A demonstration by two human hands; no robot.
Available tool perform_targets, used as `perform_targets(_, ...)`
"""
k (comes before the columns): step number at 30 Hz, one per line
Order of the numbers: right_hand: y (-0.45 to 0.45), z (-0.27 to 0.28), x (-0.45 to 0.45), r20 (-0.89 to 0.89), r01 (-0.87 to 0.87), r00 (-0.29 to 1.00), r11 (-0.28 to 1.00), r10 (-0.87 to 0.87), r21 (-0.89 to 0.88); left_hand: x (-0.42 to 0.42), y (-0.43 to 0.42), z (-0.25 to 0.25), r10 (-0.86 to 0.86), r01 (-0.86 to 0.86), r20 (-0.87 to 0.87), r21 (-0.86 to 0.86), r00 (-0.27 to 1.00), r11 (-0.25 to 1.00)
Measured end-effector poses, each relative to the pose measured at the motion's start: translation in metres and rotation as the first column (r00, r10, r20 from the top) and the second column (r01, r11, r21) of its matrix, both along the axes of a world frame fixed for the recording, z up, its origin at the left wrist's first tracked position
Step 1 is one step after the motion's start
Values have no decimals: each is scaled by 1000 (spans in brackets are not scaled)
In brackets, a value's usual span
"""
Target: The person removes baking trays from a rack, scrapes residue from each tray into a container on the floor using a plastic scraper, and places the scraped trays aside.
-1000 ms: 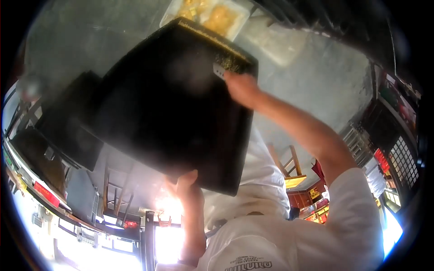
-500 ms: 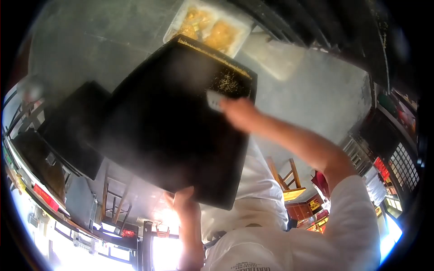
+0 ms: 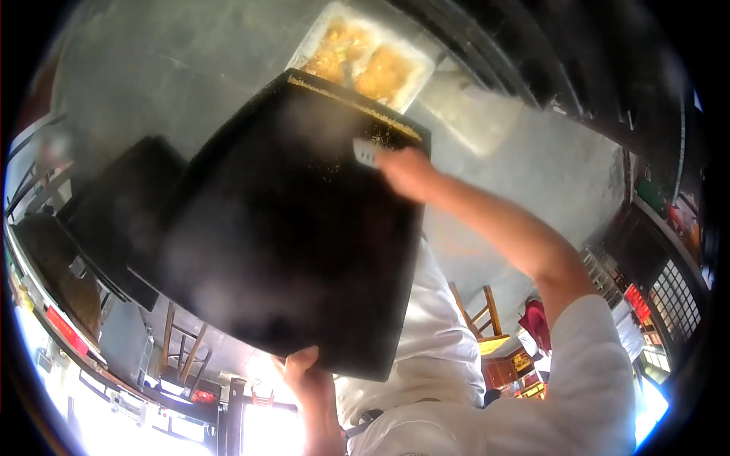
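A large black baking tray (image 3: pixel 289 251) tilts away from me, its far edge lined with golden crumbs (image 3: pixel 357 102). My left hand (image 3: pixel 308 376) grips the tray's near edge, thumb on top; its other fingers are hidden beneath. Closed around a pale scraper with holes (image 3: pixel 365 152), my right hand (image 3: pixel 411 173) holds the blade against the tray surface near the far right corner. A few crumbs lie by the blade. Just beyond the far edge sits a white tub (image 3: pixel 420 68) with golden-brown food (image 3: pixel 384 72) inside.
More black trays (image 3: pixel 122 205) lie to the left. A pale flat slab (image 3: pixel 475 114) rests beside the tub on the grey surface (image 3: pixel 175 68). Dark ridged metal (image 3: pixel 502 53) runs along the upper right. Wooden stools (image 3: pixel 487 319) stand lower down on the right.
My right hand has pushed the scraper slightly toward the far edge, and the patch of crumbs there is smaller. The tray's near edge and my left hand sit lower in view.
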State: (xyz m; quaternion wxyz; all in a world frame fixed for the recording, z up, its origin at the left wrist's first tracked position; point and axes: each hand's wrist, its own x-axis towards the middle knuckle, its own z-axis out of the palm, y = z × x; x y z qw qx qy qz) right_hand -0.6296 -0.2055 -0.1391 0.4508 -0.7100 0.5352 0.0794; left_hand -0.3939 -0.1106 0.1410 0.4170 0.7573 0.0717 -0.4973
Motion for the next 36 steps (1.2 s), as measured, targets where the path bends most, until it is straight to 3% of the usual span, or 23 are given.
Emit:
perform_targets(2, -7, -57, -20, -8, -40, 999, 992, 39, -122, 6, 8, -4, -32, 32, -23, 0, 999, 999)
perform_targets(5, -19, -56, -19, -25, -109, 994, 992, 108, -69, 7, 7, -11, -32, 31, 40, 8, 999, 999)
perform_targets(7, -17, -14, -5, 0, -197, 980, 978, 197, -64, 2, 0, -13, -31, 32, 73, -6, 997, 999)
perform_targets(8, -16, 13, 5, 47, -169, 985, 985, 166, 46, 8, 6, -14, -56, 56, 25, -32, 998, 998)
perform_targets(9, 2, 22, 15, 54, -183, 981, 978, 188, -97, 17, 17, -20, -80, 79, -22, -67, 997, 995)
perform_targets(12, 8, 109, 50, 158, -209, 964, 976, 215, -53, 17, 18, -28, -85, 84, -14, -78, 996, 993)
perform_targets(14, 12, 134, 70, 245, -257, 923, 950, 296, -177, 17, 19, -29, -98, 99, 15, -66, 995, 993)
perform_targets(16, -2, 108, 82, 276, -223, 916, 942, 290, -249, 21, 25, -29, -138, 139, 18, -76, 990, 987)
perform_targets(17, -20, 75, 82, 325, -176, 916, 963, 235, -203, 16, 19, -25, -119, 119, 14, -63, 993, 991)
perform_targets(18, -39, 37, 80, 287, -113, 946, 981, 154, -156, 7, 10, -14, -99, 100, 11, -44, 995, 994)
perform_targets(19, -62, 6, 75, 176, -113, 979, 993, 106, 29, 1, 6, -8, -81, 81, 6, -22, 997, 996)
perform_targets(20, -72, -44, 69, 140, -13, 990, 1000, 13, -2, 1, 10, -8, -87, 87, 7, -24, 996, 996)
perform_targets(21, -86, -53, 64, 140, 4, 990, 990, 16, -138, 2, 16, -7, -93, 94, 4, -31, 996, 995)
perform_targets(22, -92, -57, 60, 44, -84, 995, 990, 90, -115, 4, 21, -9, -104, 104, 0, -44, 995, 994)
perform_targets(24, -78, -40, 60, 111, -75, 989, 984, 94, -164, 13, 32, -10, -73, 73, -19, -4, 997, 997)
perform_targets(26, -50, -12, 59, 70, -93, 991, 969, 112, -228, 24, 38, -11, -64, 65, -57, 18, 996, 998)
perform_targets(30, -1, 23, 31, 32, -156, 986, 979, 161, -128, 23, 21, -16, -31, 28, -100, -32, 995, 999)
perform_targets(32, 0, 8, 22, 15, -87, 996, 991, 89, -100, 25, 24, -20, -18, 17, -58, -11, 998, 1000)
perform_targets(36, -24, -92, 1, -29, -116, 993, 990, 114, -77, 25, 22, -23, 55, -53, -26, 52, 998, 997)
